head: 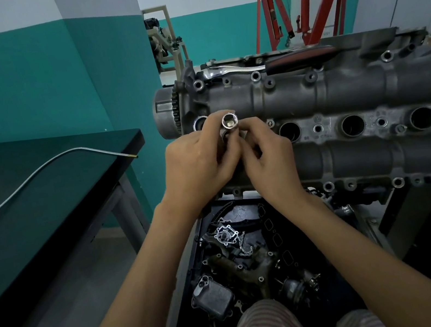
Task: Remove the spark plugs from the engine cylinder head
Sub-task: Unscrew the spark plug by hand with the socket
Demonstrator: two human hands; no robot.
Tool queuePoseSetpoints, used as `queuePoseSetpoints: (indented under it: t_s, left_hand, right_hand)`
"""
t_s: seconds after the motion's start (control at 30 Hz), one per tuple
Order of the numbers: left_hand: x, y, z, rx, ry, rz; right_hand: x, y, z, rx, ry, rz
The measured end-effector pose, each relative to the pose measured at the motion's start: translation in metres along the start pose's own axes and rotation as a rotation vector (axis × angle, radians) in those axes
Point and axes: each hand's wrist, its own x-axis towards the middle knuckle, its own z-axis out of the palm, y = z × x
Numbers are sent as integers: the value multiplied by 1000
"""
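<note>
The grey engine cylinder head [339, 89] lies across the right half of the view, with three dark round plug wells [353, 125] open along its middle. At its left end, my left hand [197, 166] and my right hand [268, 159] both grip a shiny socket [229, 122]. Its open end faces the camera, and something sits inside it. The leftmost well is hidden behind my fingers. A ratchet wrench [238, 68] with a red-black handle rests on the far edge of the head.
A dark green table [46, 222] stands at the left with a bent metal rod [37, 174] on it. Below the head, a black tray [242, 259] holds several loose engine parts and a chain. A red engine hoist [304, 3] stands at the back.
</note>
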Motion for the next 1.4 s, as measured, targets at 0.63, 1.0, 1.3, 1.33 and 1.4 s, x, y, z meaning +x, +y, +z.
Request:
queuePoseSetpoints:
  t_s: [0.63, 1.0, 1.3, 1.33, 1.4]
  left_hand:
    - [1, -2, -4, -36, -60, -12]
    - [1, 2, -3, -87, -37, -93]
    - [3, 3, 3, -36, 44, -128]
    - [3, 4, 4, -36, 62, -138]
    - [3, 4, 5, -41, 82, -132]
  right_hand:
    - [0, 1, 0, -30, -33, -18]
    - [-1, 2, 0, 34, -17, 44]
    - [0, 0, 1, -42, -32, 83]
    - [0, 0, 0, -56, -43, 114]
    - [3, -1, 1, -64, -62, 158]
